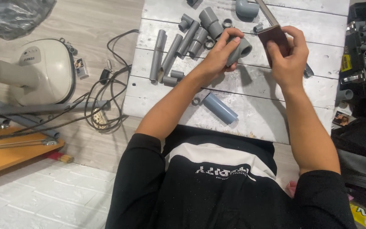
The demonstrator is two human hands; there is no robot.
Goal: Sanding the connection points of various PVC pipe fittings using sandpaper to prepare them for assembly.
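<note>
The person is gripping a short grey plastic pipe fitting (pixel 239 50) in the left hand (pixel 221 53), fingers curling closed around its body so its open round mouth is facing the other hand. The right hand (pixel 291 57) is closing around a dark brown flat block with a thin metal blade or strip rising from it (pixel 275 34), held just beside the fitting's mouth; I cannot tell whether the two are touching. Both hands are hovering above the whitewashed plank surface (pixel 250 89). Beyond the left hand, a scatter of grey pipe offcuts and couplings (pixel 183 40) is lying loose, and nearer the person's body, below the hands, a single blue-grey pipe length (pixel 220 108) is resting at a slant with a small ring just beside it. Well out to the left hand's side, black cables (pixel 106 101) are tangling on the floor. As I judge it, the fitting's smooth round wall is offering little purchase, so a hard push from the tool could twist it out of the fingers. The tool's edge is also working very near the left fingertips, and a slip could nick them.
</note>
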